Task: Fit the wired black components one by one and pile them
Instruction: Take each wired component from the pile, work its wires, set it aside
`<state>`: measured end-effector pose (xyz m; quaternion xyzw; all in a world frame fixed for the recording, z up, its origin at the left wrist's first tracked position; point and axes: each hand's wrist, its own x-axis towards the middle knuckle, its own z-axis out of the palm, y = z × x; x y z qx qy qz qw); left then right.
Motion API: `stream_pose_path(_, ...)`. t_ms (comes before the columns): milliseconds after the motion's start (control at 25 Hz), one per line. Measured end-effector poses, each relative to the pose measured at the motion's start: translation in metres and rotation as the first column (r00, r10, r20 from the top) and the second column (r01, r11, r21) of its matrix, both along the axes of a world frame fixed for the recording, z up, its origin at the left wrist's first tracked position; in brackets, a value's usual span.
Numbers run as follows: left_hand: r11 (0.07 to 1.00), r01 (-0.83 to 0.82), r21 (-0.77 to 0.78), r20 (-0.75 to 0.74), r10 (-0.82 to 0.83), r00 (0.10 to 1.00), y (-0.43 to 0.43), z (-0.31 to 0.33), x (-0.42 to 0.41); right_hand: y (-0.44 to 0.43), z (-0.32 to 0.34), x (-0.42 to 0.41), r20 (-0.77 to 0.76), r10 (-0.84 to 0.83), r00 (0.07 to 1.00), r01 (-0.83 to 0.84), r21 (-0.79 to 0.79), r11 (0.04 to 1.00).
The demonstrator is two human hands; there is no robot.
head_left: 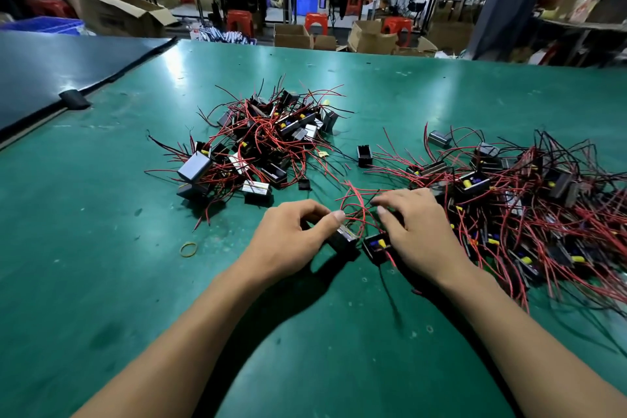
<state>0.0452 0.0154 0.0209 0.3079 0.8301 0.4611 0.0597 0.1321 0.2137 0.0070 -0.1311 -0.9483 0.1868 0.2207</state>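
My left hand (291,236) grips a black box component (342,238) with red wires, thumb on its top edge. My right hand (415,227) holds a second black component (376,248), open side up, showing yellow and blue parts inside. The two pieces sit side by side, almost touching, low over the green table (101,265). Red and black wires (356,204) loop up between my hands. One pile of wired black components (258,146) lies ahead at centre, and a larger spread pile (529,200) lies to the right.
An empty black housing (364,155) stands between the piles, and a small black cap (304,184) lies near it. A yellow rubber band (188,249) lies left of my left hand. A dark board (51,71) covers the far left. Boxes, stools and people are beyond the table.
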Motion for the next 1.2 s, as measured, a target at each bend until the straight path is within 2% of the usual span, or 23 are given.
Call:
stream_pose_path(160,0.997,0.034,-0.063,-0.066,-0.038,0.997,0.001,-0.003,0.006,0.007,-0.001,0.004,-0.148,-0.037,0.988,0.019,-0.119,0.993)
stream_pose_path(320,0.996,0.056,-0.071,0.046,-0.053,0.998,0.001,0.000,0.005,0.019,-0.001,0.003,-0.046,0.004,0.999,-0.005,-0.023,1.000)
stream_pose_path(440,0.989,0.115,-0.090,0.149,-0.100,0.984,0.001,0.003,0.007,0.025,0.003,-0.001,-0.022,-0.081,0.996,0.079,-0.055,0.995)
stream_pose_path(480,0.984,0.126,-0.125,0.129,-0.109,0.986,0.002,0.003,0.009,0.024,0.005,-0.004,-0.015,-0.109,0.994,0.107,-0.066,0.992)
stream_pose_path(600,0.951,0.098,-0.293,-0.075,-0.125,0.989,0.005,0.001,0.014,0.018,0.010,-0.009,0.023,-0.126,0.992,0.127,-0.062,0.990)
stream_pose_path(680,0.962,0.081,-0.261,-0.115,-0.115,0.987,0.006,0.000,0.015,0.010,0.013,-0.007,0.003,-0.102,0.995,0.102,-0.012,0.995)
stream_pose_path(760,0.973,0.103,-0.206,-0.056,-0.117,0.992,0.005,0.000,0.012,0.001,0.015,-0.001,-0.098,-0.079,0.992,0.077,-0.021,0.997)
stream_pose_path(840,0.971,0.175,-0.161,0.074,-0.165,0.983,0.002,0.003,0.009,-0.008,0.020,0.006,-0.124,-0.064,0.990,0.042,-0.169,0.985)
stream_pose_path(920,0.966,0.230,-0.117,0.169,-0.209,0.963,-0.002,0.006,0.004,-0.017,0.024,0.011,0.022,0.044,0.999,-0.034,-0.352,0.935)
stream_pose_path(1000,0.962,0.257,-0.090,0.208,-0.235,0.949,-0.005,0.007,0.000,-0.020,0.024,0.017,0.131,0.205,0.970,-0.118,-0.483,0.868)
stream_pose_path(1080,0.963,0.262,-0.068,0.217,-0.242,0.946,-0.007,0.008,-0.001,-0.018,0.028,0.025,0.139,0.312,0.940,-0.176,-0.587,0.790)
stream_pose_path(1200,0.979,0.195,-0.055,0.129,-0.186,0.974,-0.009,0.009,-0.005,-0.011,0.033,0.032,0.123,0.423,0.898,-0.216,-0.714,0.666)
